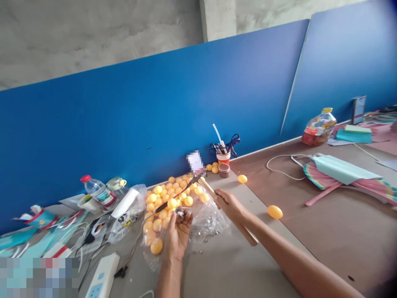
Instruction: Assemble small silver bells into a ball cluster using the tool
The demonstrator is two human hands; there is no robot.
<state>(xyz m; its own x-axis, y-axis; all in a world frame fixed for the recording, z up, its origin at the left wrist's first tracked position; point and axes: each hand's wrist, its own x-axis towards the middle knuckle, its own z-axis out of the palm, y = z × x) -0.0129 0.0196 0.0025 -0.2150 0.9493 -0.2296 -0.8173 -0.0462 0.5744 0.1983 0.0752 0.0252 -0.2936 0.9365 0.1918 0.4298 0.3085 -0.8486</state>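
Observation:
My left hand (177, 232) is raised palm up, its fingers curled round a small shiny silver ball (179, 213). My right hand (228, 203) is closed on a pale wooden stick (207, 186) that runs from the far pile back under my forearm. A thin dark rod or wire (173, 198) crosses above the ball. Both hands hover over a clear plastic bag (211, 217) filled with several orange ping-pong balls (167, 203).
Loose orange balls (274, 211) lie on the brown tabletop (310, 231). A paper cup with scissors and pens (223, 156) stands by the blue partition (155, 116). Water bottles (98, 192), a power strip (102, 277) and cables sit left; paper fans (347, 176) and a jug (319, 126) lie right.

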